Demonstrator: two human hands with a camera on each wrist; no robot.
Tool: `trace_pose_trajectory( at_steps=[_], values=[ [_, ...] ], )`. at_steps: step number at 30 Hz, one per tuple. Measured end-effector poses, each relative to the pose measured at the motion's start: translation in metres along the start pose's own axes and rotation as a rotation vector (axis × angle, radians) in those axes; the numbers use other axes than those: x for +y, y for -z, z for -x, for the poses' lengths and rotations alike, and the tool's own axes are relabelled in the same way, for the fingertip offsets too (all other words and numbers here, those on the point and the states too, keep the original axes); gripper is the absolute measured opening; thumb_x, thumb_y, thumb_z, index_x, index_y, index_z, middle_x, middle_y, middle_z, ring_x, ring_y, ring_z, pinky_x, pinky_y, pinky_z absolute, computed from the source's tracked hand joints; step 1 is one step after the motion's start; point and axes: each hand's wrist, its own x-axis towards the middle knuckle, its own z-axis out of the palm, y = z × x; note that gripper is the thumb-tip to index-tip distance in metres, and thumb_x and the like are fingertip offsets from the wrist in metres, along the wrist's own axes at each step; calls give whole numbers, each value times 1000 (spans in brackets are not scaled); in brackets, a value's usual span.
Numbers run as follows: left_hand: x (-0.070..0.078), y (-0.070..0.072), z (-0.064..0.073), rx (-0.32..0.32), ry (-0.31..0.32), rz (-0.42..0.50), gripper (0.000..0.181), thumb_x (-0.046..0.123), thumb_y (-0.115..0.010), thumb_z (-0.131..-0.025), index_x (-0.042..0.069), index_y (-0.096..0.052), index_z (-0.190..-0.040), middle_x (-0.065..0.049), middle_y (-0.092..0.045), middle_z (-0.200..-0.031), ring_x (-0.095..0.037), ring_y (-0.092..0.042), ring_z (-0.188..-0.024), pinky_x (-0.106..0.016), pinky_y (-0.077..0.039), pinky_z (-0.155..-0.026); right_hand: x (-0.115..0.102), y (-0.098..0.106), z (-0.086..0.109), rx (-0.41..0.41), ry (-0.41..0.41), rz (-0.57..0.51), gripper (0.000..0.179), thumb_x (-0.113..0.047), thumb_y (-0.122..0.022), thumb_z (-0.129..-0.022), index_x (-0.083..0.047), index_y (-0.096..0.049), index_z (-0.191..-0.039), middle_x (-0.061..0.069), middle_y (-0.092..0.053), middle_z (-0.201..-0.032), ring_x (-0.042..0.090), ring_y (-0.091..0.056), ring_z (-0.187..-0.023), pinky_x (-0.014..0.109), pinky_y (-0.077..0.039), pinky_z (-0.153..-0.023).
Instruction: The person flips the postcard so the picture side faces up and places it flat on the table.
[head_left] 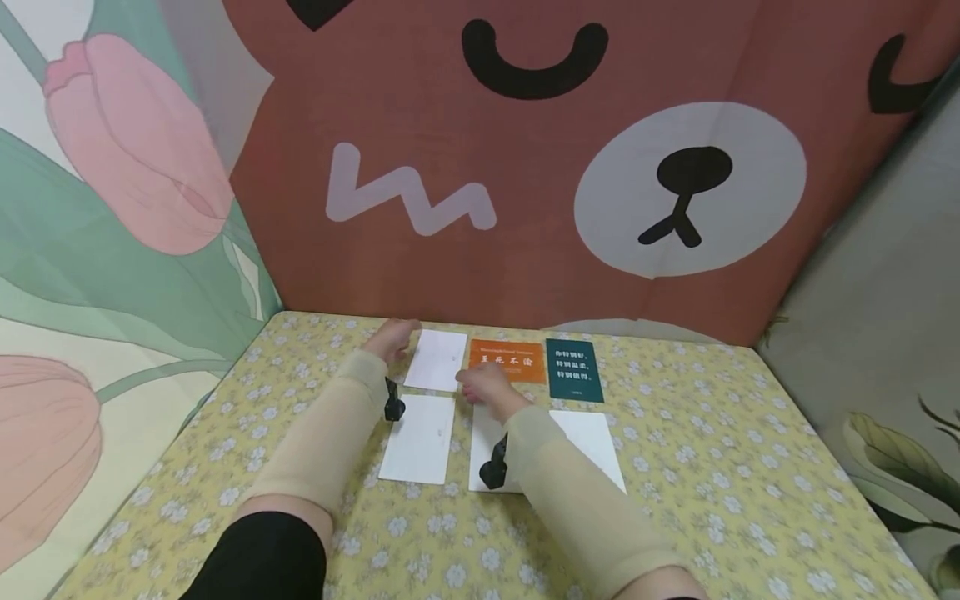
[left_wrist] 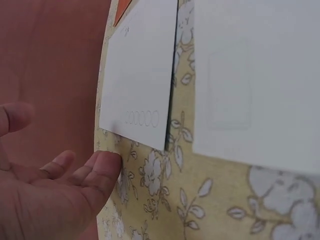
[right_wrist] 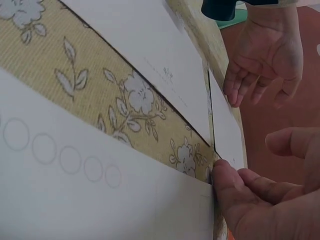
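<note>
Postcards lie in two rows. My left hand (head_left: 395, 340) is beside the left edge of the upper-left white postcard (head_left: 435, 360). In the left wrist view its fingers (left_wrist: 102, 170) are bent, holding nothing, close to that postcard's end with printed circles (left_wrist: 140, 75). My right hand (head_left: 491, 387) reaches over the lower middle white postcard (head_left: 483, 450), its fingertips near the upper-left postcard's right edge. In the right wrist view the thumb stands apart from the fingers (right_wrist: 227, 177), which are near a white postcard's corner (right_wrist: 195, 195); whether they touch it I cannot tell.
An orange postcard (head_left: 525, 354) and a dark green one (head_left: 575, 371), both with white lettering, lie in the back row. Further white postcards lie at lower left (head_left: 417, 439) and lower right (head_left: 588, 437). A flowered yellow cloth (head_left: 712, 483) covers the table, with a printed curtain (head_left: 525, 250) behind.
</note>
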Motion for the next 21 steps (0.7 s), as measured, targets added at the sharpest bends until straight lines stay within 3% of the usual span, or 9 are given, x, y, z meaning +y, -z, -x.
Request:
trace_pose_trajectory(
  at_steps=[2, 10, 12, 14, 17, 21],
  values=[
    [-2, 0, -2, -2, 11, 5, 66, 22, -47, -108, 16, -18, -166, -9, -11, -172, -38, -18, -152, -47, -29, -118, 0, -3, -1, 13, -22, 9, 42, -16, -65, -99, 11, -58, -130, 18, -67, -112, 28, -65, -98, 39, -56, -91],
    [3, -4, -2, 22, 47, -9, 67, 28, -50, -106, 15, -21, -165, -19, -23, -166, -39, -28, -147, -47, -34, -116, -11, -8, -8, 55, -150, -13, 46, -18, -69, -97, 6, -57, -134, 15, -63, -116, 25, -62, -97, 39, -53, -96],
    [2, -5, -1, 37, 74, 9, 67, 27, -50, -106, 12, -22, -164, -24, -28, -159, -38, -38, -137, -45, -39, -112, -13, -9, -8, 47, -170, -34, 48, -17, -70, -97, 6, -55, -136, 16, -62, -119, 26, -61, -99, 39, -52, -98],
    [1, -5, 0, 41, 92, 21, 65, 25, -50, -106, 10, -23, -163, -24, -37, -146, -31, -49, -116, -40, -47, -102, -13, -9, -7, 39, -173, -55, 49, -16, -69, -97, 7, -53, -138, 18, -61, -122, 27, -60, -100, 40, -51, -99],
    [-1, -6, -1, 37, 101, 46, 63, 23, -51, -106, 8, -24, -160, -18, -40, -122, -21, -45, -86, -33, -53, -82, -13, -9, -5, 37, -168, -84, 50, -16, -68, -98, 6, -52, -140, 18, -60, -124, 27, -59, -100, 38, -52, -98],
    [-4, -8, -1, 31, 99, 58, 61, 22, -51, -106, 2, -26, -157, -12, -40, -110, -17, -44, -78, -25, -51, -71, -12, -6, -3, 28, -162, -126, 46, -16, -67, -100, 6, -54, -139, 18, -60, -123, 24, -57, -94, 34, -54, -92]
  ],
)
